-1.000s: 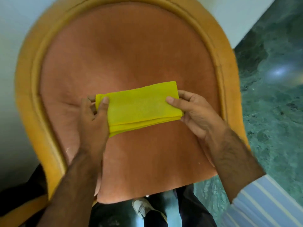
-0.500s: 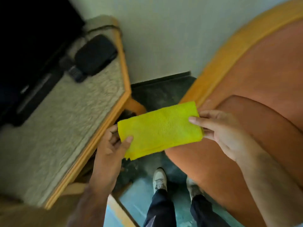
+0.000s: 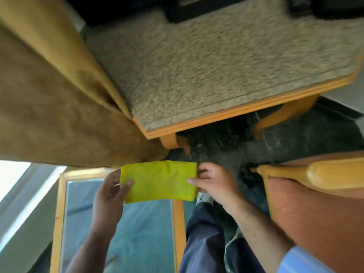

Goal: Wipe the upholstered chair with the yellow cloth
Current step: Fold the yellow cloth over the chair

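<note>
Hands hold one folded yellow cloth (image 3: pixel 158 181) in the air between them: the left hand (image 3: pixel 110 196) pinches its left edge, thumb on top, and the right hand (image 3: pixel 213 183) pinches its right edge the same way, forearms reaching up from below. Right of the right hand, apart from the cloth, stands the upholstered chair (image 3: pixel 315 205). Above the grip, one speckled table (image 3: pixel 216 66) juts out; brown fabric (image 3: pixel 49 107) hangs above left. Open floor (image 3: pixel 295 138) lies between.
</note>
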A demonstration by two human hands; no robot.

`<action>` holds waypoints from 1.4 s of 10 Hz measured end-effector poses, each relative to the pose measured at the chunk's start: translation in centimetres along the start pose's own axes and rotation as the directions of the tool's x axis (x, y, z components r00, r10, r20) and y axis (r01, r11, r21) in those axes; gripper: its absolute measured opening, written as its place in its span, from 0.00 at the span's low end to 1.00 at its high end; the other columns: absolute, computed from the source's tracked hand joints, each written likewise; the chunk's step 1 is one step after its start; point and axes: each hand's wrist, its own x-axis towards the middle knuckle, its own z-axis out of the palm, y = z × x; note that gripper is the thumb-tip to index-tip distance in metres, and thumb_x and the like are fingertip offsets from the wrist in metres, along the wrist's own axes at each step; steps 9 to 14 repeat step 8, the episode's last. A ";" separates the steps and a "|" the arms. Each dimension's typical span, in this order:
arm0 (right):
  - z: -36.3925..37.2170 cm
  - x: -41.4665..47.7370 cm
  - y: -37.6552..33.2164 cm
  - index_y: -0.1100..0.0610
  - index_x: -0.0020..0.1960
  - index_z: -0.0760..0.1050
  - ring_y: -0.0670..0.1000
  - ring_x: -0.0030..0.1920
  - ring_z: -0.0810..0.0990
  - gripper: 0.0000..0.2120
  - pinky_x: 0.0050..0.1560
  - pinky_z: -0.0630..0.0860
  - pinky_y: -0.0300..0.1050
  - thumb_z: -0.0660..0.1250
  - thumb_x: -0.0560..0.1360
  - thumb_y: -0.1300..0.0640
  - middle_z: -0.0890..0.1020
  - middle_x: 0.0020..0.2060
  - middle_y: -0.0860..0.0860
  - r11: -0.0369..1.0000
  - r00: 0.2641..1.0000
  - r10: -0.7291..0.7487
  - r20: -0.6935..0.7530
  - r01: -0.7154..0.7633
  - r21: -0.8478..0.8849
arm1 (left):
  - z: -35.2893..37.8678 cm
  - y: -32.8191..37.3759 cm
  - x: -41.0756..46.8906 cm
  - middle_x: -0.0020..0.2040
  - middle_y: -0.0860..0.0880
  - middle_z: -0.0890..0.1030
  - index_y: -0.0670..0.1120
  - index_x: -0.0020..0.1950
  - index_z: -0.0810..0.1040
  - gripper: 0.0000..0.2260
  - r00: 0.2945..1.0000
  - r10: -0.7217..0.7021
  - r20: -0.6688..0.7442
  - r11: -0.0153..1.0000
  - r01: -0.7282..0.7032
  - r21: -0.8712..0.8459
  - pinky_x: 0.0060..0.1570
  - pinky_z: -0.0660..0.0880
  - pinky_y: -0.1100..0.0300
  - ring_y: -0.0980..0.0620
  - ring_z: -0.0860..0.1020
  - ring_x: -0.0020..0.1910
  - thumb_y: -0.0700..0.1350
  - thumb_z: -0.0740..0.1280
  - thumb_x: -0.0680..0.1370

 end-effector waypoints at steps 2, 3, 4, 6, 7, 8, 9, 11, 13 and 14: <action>9.2 9.1 8.9 0.38 0.36 0.83 0.57 0.46 0.89 0.10 0.52 0.85 0.64 0.71 0.56 0.38 0.90 0.43 0.54 0.992 0.994 0.103 0.024 -0.101 -0.082 | -2.8 -10.7 4.9 0.52 0.47 0.88 0.67 0.52 0.82 0.13 0.973 -0.178 -0.144 0.972 0.197 0.129 0.55 0.82 0.39 0.42 0.85 0.47 0.58 0.73 0.68; 11.0 12.5 12.1 0.36 0.34 0.81 0.56 0.44 0.89 0.04 0.49 0.86 0.63 0.74 0.59 0.42 0.89 0.40 0.53 0.976 0.994 0.104 -0.038 -0.109 -0.191 | -1.7 -13.6 7.7 0.49 0.47 0.87 0.61 0.52 0.81 0.11 0.964 -0.218 -0.151 0.944 0.248 0.219 0.54 0.83 0.42 0.40 0.86 0.49 0.51 0.75 0.71; 11.5 13.1 11.6 0.43 0.33 0.82 0.57 0.42 0.89 0.04 0.47 0.86 0.63 0.76 0.64 0.49 0.89 0.39 0.54 0.935 0.989 0.094 -0.118 -0.129 -0.330 | -0.6 -15.4 9.3 0.50 0.45 0.87 0.55 0.53 0.81 0.11 0.952 -0.270 -0.148 0.918 0.300 0.258 0.52 0.82 0.47 0.40 0.86 0.48 0.44 0.76 0.75; 11.6 13.4 10.6 0.56 0.54 0.80 0.58 0.54 0.84 0.21 0.43 0.78 0.47 0.76 0.72 0.40 0.86 0.52 0.55 0.474 0.977 -0.086 -0.195 -0.132 -0.871 | 0.8 -19.4 10.5 0.57 0.39 0.86 0.44 0.58 0.82 0.13 0.951 -0.240 -0.193 0.803 0.307 0.510 0.56 0.77 0.48 0.38 0.83 0.57 0.48 0.76 0.76; 11.1 12.9 9.5 0.57 0.61 0.75 0.58 0.58 0.82 0.35 0.49 0.80 0.50 0.78 0.65 0.34 0.83 0.57 0.56 0.207 0.943 -0.307 -0.131 -0.068 -0.976 | 0.6 -18.8 9.8 0.71 0.36 0.76 0.41 0.71 0.73 0.27 0.972 -0.124 -0.201 0.621 0.234 0.748 0.69 0.72 0.39 0.35 0.72 0.72 0.54 0.73 0.78; 11.2 11.2 8.7 0.60 0.68 0.72 0.59 0.68 0.79 0.40 0.61 0.79 0.54 0.76 0.67 0.35 0.80 0.66 0.59 0.119 0.881 -0.473 -0.002 0.062 -0.991 | 0.4 -18.1 8.0 0.81 0.36 0.66 0.38 0.81 0.62 0.36 0.984 0.066 -0.168 0.542 0.106 0.834 0.79 0.58 0.36 0.37 0.62 0.82 0.58 0.67 0.80; 11.2 11.2 8.7 0.60 0.68 0.72 0.59 0.68 0.79 0.40 0.61 0.79 0.54 0.76 0.67 0.35 0.80 0.66 0.59 0.119 0.881 -0.473 -0.002 0.062 -0.991 | 0.4 -18.1 8.0 0.81 0.36 0.66 0.38 0.81 0.62 0.36 0.984 0.066 -0.168 0.542 0.106 0.834 0.79 0.58 0.36 0.37 0.62 0.82 0.58 0.67 0.80; 11.2 11.2 8.7 0.60 0.68 0.72 0.59 0.68 0.79 0.40 0.61 0.79 0.54 0.76 0.67 0.35 0.80 0.66 0.59 0.119 0.881 -0.473 -0.002 0.062 -0.991 | 0.4 -18.1 8.0 0.81 0.36 0.66 0.38 0.81 0.62 0.36 0.984 0.066 -0.168 0.542 0.106 0.834 0.79 0.58 0.36 0.37 0.62 0.82 0.58 0.67 0.80; 11.2 11.2 8.7 0.60 0.68 0.72 0.59 0.68 0.79 0.40 0.61 0.79 0.54 0.76 0.67 0.35 0.80 0.66 0.59 0.119 0.881 -0.473 -0.002 0.062 -0.991 | 0.4 -18.1 8.0 0.81 0.36 0.66 0.38 0.81 0.62 0.36 0.984 0.066 -0.168 0.542 0.106 0.834 0.79 0.58 0.36 0.37 0.62 0.82 0.58 0.67 0.80; 11.2 11.2 8.7 0.60 0.68 0.72 0.59 0.68 0.79 0.40 0.61 0.79 0.54 0.76 0.67 0.35 0.80 0.66 0.59 0.119 0.881 -0.473 -0.002 0.062 -0.991 | 0.4 -18.1 8.0 0.81 0.36 0.66 0.38 0.81 0.62 0.36 0.984 0.066 -0.168 0.542 0.106 0.834 0.79 0.58 0.36 0.37 0.62 0.82 0.58 0.67 0.80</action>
